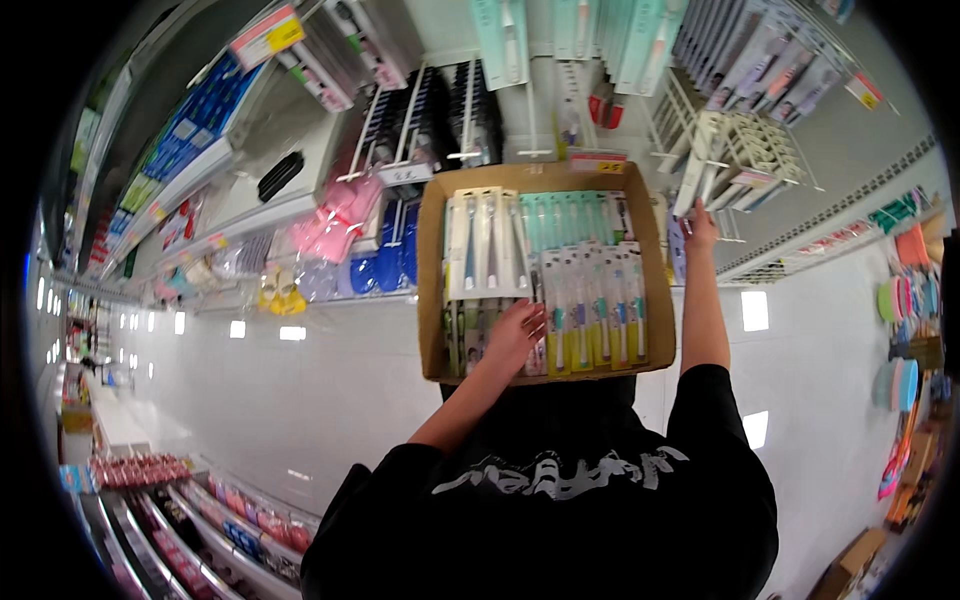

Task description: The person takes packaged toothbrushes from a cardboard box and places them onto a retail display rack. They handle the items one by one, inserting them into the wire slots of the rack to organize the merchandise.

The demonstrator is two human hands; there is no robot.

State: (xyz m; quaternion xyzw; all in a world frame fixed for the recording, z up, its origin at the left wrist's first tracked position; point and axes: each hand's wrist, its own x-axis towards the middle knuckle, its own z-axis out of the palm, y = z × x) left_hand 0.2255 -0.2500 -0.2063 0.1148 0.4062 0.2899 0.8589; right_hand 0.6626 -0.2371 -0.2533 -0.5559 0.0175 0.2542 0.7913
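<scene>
A cardboard box [433, 277] with packaged toothbrushes lies open before me, against the rack. White-backed packs [489, 247] lie at its upper left, mint-green packs [566, 217] at the upper right and yellow-and-white packs [596, 315] below. My left hand [517, 334] is over the lower middle of the box, fingers curled; whether it grips a pack cannot be told. Right of the box, my right hand [701, 229] reaches up and grips the lower end of a white toothbrush pack [703, 161] beside similar packs [761, 154] on metal hooks.
Mint-green packs [499, 37] and black packaged goods [476, 112] hang from hooks above the box. Shelves with a black object [280, 177], pink slippers [341, 217] and blue goods stand at the left. A shelf edge [832, 217] with a perforated strip runs along the right.
</scene>
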